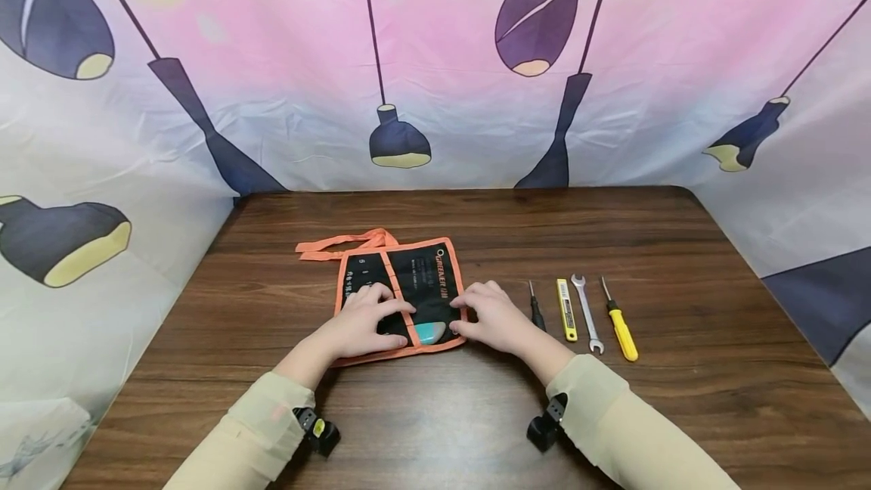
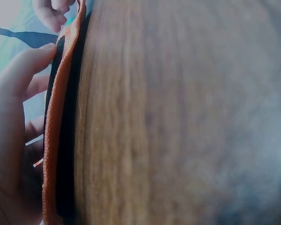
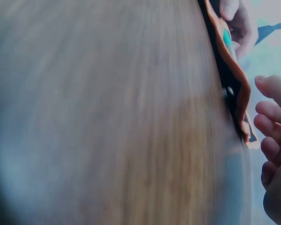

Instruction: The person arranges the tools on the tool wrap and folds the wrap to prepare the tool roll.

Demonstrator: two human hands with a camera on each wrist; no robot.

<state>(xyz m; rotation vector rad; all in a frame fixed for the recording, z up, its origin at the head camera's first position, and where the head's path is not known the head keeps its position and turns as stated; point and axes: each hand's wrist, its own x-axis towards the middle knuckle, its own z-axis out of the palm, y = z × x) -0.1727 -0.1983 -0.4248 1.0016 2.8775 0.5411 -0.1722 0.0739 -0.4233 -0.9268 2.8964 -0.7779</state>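
Note:
A black tool pouch with orange trim [image 1: 423,278] lies opened out on the table, its orange tie strap [image 1: 333,246] trailing off the back left. My left hand [image 1: 361,324] rests on the pouch's left half, fingers spread over the fabric. In the left wrist view its thumb is right at the orange front edge [image 2: 54,131]. A turquoise and grey rounded thing [image 1: 429,333] shows at the pouch's front, between the hands. My right hand [image 1: 493,316] is at the pouch's right edge with fingers loosely bent; the right wrist view shows nothing held in the fingers [image 3: 269,112].
Right of the pouch several tools lie in a row: a small black screwdriver [image 1: 535,311], a yellow flat tool with a label [image 1: 567,312], an open-end wrench [image 1: 587,314] and a yellow-handled screwdriver [image 1: 621,331]. Printed cloth [image 1: 449,36] hangs behind the dark wooden table [image 1: 435,429].

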